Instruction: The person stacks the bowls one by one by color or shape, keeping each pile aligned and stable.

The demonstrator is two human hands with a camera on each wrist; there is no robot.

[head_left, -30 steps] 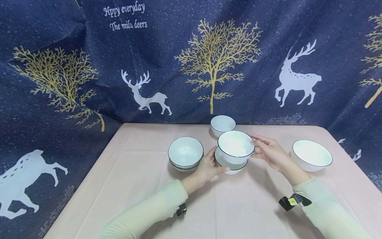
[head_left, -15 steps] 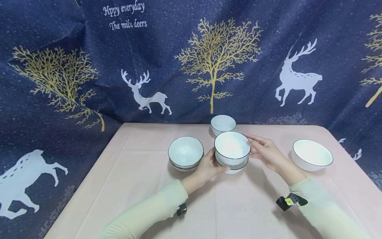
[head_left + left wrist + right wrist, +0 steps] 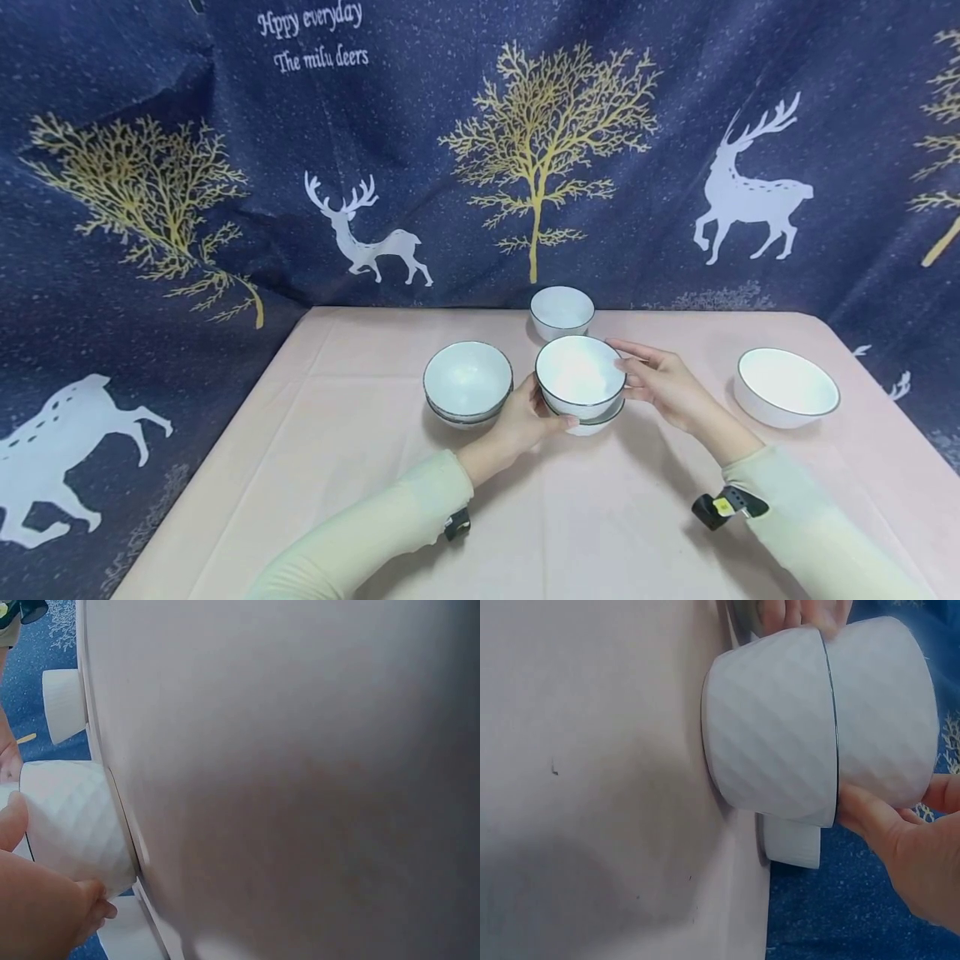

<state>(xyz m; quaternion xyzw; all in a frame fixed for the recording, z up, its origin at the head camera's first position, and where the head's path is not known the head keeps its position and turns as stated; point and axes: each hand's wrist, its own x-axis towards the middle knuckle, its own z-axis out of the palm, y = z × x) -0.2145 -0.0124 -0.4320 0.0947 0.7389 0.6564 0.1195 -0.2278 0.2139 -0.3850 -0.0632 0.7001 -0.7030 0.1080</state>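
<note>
My right hand (image 3: 667,387) pinches a white, dark-rimmed bowl (image 3: 580,371) at its right side, thumb near the rim. Directly beneath is a second white bowl (image 3: 592,428) on the table, mostly covered by the upper one in the head view. Around the left side of that lower bowl curls my left hand (image 3: 525,421), its thumb in front. The right wrist view shows the upper bowl (image 3: 885,712) sitting partway into the lower bowl (image 3: 772,727), whose faceted wall stands on the cloth. In the left wrist view the left hand (image 3: 45,904) grips the lower bowl (image 3: 79,825).
Stacked white bowls (image 3: 468,382) stand just left of the left hand. Behind is a smaller bowl (image 3: 562,310), and to the right a wider bowl (image 3: 786,385). A pale pink cloth (image 3: 360,433) covers the table, and a dark blue printed curtain (image 3: 450,142) hangs at its back edge.
The right hand has brought the upper bowl leftward and slightly down, so less of the lower bowl shows. The left hand has stayed at the lower bowl.
</note>
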